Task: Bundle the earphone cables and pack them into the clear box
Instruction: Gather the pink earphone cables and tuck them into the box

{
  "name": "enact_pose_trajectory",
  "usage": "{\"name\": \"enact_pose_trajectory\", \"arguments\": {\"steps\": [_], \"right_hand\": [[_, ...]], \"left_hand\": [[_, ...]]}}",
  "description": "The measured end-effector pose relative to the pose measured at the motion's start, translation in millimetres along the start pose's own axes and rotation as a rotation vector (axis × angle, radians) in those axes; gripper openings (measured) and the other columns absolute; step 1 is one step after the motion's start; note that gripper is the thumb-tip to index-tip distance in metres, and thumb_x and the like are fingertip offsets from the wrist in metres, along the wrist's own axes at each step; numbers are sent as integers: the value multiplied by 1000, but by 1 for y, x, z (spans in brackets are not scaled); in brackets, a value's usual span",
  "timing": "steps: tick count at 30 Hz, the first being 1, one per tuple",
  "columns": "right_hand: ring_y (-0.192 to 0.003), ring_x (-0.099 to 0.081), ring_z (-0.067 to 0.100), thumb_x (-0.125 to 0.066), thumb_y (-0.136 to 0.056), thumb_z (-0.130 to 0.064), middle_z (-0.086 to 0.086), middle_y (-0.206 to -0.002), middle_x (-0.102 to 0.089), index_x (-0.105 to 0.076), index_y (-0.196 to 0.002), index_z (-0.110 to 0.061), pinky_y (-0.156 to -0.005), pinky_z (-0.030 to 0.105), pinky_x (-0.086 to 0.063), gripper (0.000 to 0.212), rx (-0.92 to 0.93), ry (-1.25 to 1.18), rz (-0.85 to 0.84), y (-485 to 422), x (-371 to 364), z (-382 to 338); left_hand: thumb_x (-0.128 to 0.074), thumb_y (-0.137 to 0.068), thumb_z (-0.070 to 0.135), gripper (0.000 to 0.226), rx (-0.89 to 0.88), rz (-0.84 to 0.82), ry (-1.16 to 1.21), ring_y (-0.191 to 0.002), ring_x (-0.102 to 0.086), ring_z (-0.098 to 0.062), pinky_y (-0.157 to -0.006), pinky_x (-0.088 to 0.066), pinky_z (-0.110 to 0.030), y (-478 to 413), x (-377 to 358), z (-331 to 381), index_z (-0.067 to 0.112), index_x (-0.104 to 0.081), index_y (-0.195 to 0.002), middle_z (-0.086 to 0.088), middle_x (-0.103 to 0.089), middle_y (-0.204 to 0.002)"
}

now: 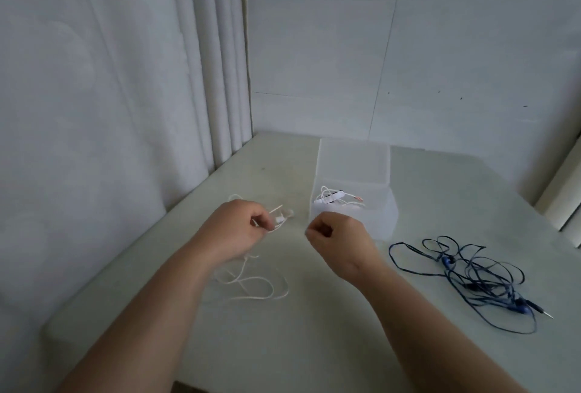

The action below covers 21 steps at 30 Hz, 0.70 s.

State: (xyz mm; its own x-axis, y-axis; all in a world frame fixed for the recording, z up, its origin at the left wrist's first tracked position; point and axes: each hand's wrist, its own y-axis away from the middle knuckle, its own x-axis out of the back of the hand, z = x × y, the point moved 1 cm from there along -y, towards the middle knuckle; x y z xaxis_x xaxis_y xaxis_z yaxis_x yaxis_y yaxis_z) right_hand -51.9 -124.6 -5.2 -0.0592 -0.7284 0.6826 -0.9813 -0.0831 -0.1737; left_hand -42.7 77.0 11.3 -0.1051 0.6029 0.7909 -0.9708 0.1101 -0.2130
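Left hand (232, 229) pinches limp, light white earphone cable (251, 285) near its buds above the worktop (314, 336), right hand (338, 235) curled, hold unclear, clear box (355, 166) just behind; best gathered in loops.

It is looking like a bare indoor room. A pale curtain (220, 62) is hanging beside white panelled walls (440, 46), a table (314, 345) sitting in their corner.

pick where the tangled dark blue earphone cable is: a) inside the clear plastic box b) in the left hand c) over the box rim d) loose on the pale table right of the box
D: the dark blue earphone cable lies loose on the pale table, right of the clear plastic box.
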Motion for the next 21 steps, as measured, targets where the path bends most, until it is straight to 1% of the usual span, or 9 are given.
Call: {"name": "enact_pose_trajectory", "arguments": {"steps": [3,5,8,11,13,15,17,19,21], "right_hand": [[-77,-62,11,-65,-82,-34,-9,-82,-68,-70,-86,-23,-74,26,-52,13,39,68,-185,1,-22,-18],[-81,-63,11,-69,-78,-41,-9,-88,-68,-70,-89,-24,-76,27,-52,20,54,118,-278,1,-32,-27],[-84,-64,12,-74,-72,-45,-7,-92,-67,-70,-96,-25,-77,29,-53,31,36,169,-371,0,-44,-31],[-89,-64,16,-73,-74,-36,-3,-98,-68,-69,-94,-24,-79,29,-53,24,48,274,-385,0,-52,-32],[-85,-62,17,-66,-78,-27,-1,-94,-68,-67,-83,-25,-76,29,-52,5,79,314,-377,-1,-50,-33],[-80,-58,17,-60,-81,-22,0,-90,-66,-60,-77,-25,-74,28,-49,4,75,328,-353,-5,-41,-28],[-79,-61,18,-57,-83,-21,0,-88,-68,-56,-76,-22,-72,29,-49,8,38,261,-307,-10,-26,-19],[-74,-67,19,-57,-86,-15,6,-87,-73,-56,-78,-17,-69,34,-55,9,-26,24,-308,-12,-7,-13],[-62,-66,20,-57,-90,-8,13,-82,-74,-56,-83,-9,-58,33,-54,7,-92,-244,-314,-12,16,-6]], "left_hand": [[-55,-72,2,36,-8,-33,-96,-70,-54,-1,-60,-38,-18,9,15,-7,36,-65,-72,15,-57,-78],[-51,-72,0,42,9,-132,-135,-73,-50,1,-60,-35,-15,15,24,-12,36,-67,-86,17,-54,-90],[-57,-75,7,44,23,-288,-285,-79,-49,0,-66,-37,-14,16,24,-24,39,-68,-103,19,-50,-99],[-71,-76,26,21,23,-253,-344,-88,-54,-4,-75,-43,-22,15,19,-34,37,-72,-94,17,-57,-96],[-74,-78,33,9,12,-221,-305,-82,-59,-4,-72,-45,-21,12,17,-34,31,-73,-86,15,-66,-89],[-74,-80,34,5,-13,-189,-253,-74,-59,-2,-64,-42,-18,7,17,-30,29,-72,-82,13,-69,-85],[-73,-81,33,7,-32,-131,-151,-71,-59,-3,-61,-41,-19,2,18,-21,29,-68,-77,11,-68,-79],[-74,-81,31,10,-30,-91,16,-69,-63,-6,-61,-44,-20,-3,18,-12,26,-67,-76,8,-69,-74],[-74,-81,29,8,-45,-81,177,-65,-64,-4,-61,-45,-20,-9,16,1,24,-69,-77,7,-72,-72]]}}
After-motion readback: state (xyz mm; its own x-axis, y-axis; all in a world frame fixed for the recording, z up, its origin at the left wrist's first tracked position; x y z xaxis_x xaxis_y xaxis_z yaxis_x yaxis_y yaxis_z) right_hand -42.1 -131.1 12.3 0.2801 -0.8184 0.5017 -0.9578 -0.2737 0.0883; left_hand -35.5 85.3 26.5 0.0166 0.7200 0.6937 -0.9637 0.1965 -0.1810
